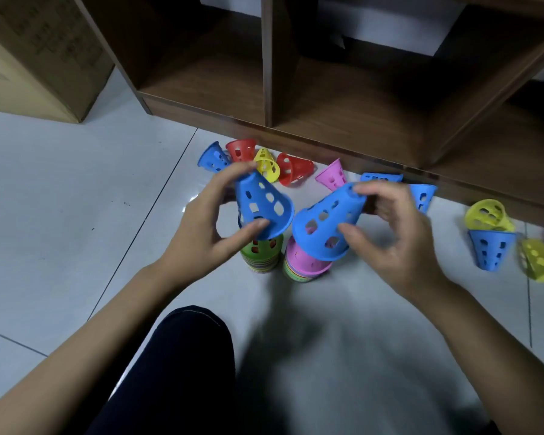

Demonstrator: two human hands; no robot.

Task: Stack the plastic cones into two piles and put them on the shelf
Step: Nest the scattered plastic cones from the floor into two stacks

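Two hands (201, 227) (393, 233) grip perforated blue plastic cones (261, 205) (327, 221) above two stacks (261, 252).

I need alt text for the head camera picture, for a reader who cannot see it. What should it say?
A person's left hand and right hand each hold a blue cone over two short piles of coloured cones, the left pile and the right pile, on a tiled floor. More loose cones lie scattered before a wooden shelf.
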